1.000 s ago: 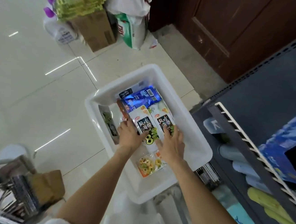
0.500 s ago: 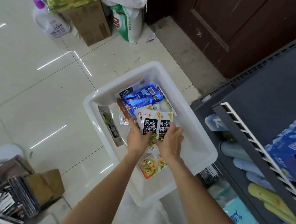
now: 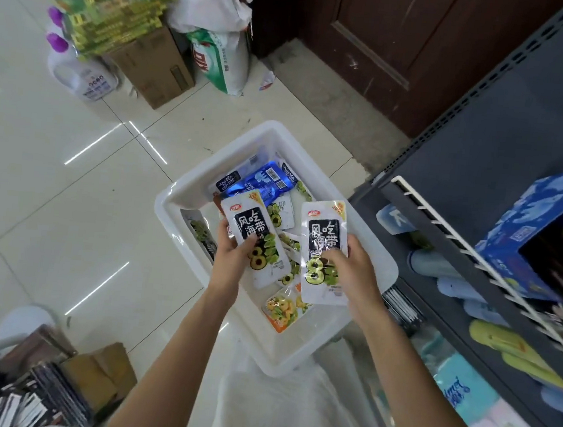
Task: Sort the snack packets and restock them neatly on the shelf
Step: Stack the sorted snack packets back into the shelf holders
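Note:
A white plastic bin (image 3: 189,190) sits on the tiled floor and holds several snack packets. My left hand (image 3: 233,253) grips one white seaweed packet (image 3: 254,231) with a black label, lifted above the bin. My right hand (image 3: 350,271) grips a second, matching white seaweed packet (image 3: 324,238), raised over the bin's right side. Left in the bin are a blue foil packet (image 3: 264,182), an orange packet (image 3: 283,308) and more white ones. The dark shelf (image 3: 486,147) stands to the right.
A blue carton (image 3: 543,231) sits on the shelf behind a white wire rail (image 3: 443,229). Slippers and tissue packs fill the lower shelves. A cardboard box (image 3: 153,63), detergent bottle (image 3: 80,77) and sacks stand at the far wall. Boxes and papers lie at bottom left.
Both hands have lifted out of the bin and moved apart, each now holding one of the two seaweed packets that were together in the bin.

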